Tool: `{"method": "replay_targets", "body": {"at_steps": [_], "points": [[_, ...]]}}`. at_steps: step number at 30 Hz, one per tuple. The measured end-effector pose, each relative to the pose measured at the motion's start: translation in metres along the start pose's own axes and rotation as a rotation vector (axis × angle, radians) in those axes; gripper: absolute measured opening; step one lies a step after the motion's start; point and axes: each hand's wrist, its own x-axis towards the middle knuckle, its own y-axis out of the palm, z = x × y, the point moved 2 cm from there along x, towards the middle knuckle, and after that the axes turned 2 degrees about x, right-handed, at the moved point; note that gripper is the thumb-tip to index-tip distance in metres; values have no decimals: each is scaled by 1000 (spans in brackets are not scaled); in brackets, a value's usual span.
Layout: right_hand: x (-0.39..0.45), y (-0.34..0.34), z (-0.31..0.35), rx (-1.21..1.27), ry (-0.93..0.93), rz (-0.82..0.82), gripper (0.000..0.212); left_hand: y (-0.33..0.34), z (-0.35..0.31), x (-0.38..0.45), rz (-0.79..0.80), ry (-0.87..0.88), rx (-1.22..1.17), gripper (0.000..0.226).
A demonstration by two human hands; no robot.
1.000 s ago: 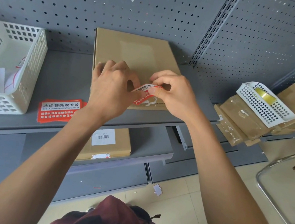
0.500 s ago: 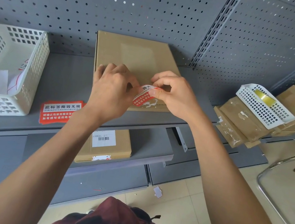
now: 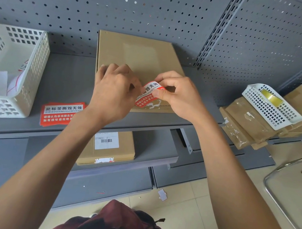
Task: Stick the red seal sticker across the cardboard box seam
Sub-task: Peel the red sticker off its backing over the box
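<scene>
The red seal sticker (image 3: pixel 150 94) arches over the cardboard box (image 3: pixel 135 59) near its front edge on the shelf (image 3: pixel 69 72); right hand (image 3: pixel 179 97) pinches its upper edge, left hand (image 3: pixel 114 90) its left end; it looks thin, limp and tacky, best held by the edges.

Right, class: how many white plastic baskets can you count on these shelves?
2. One basket sits at the left end of the upper shelf; the other, smaller one rests tilted on the stacked cardboard parcels at right. More may lie outside the view.
</scene>
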Motion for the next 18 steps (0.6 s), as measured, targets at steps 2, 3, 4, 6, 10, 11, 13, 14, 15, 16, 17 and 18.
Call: {"method": "replay_targets", "body": {"at_steps": [2,3,4,6,10,11,13,14,15,16,17,18], "points": [[0,0,-1,0,0,3,9,0,0,1,2,-6,-2,15],[1,0,-1,-1,-1,6,9,0,0,1,5,-7,-1,15],[1,0,-1,-3,-2,9,9,0,0,1,7,-6,1,15],[1,0,-2,-6,-3,11,10,0,0,1,9,-6,5,16],[1,0,-1,-3,-1,19,8,0,1,1,16,-9,4,16],[1,0,-1,-4,-1,20,7,0,1,2,19,-8,6,16],[1,0,-1,-1,-1,17,7,0,1,2,22,-5,9,16],[1,0,-1,2,0,15,7,0,1,2,22,-5,10,16],[1,0,-1,6,-2,13,7,0,1,2,22,-4,11,16],[1,0,-1,8,-4,12,7,0,1,2,21,-4,11,16],[1,0,-1,8,-6,13,7,0,1,2,21,-3,12,16],[1,0,-1,6,-6,15,8,0,1,2,21,-4,11,16]]}}
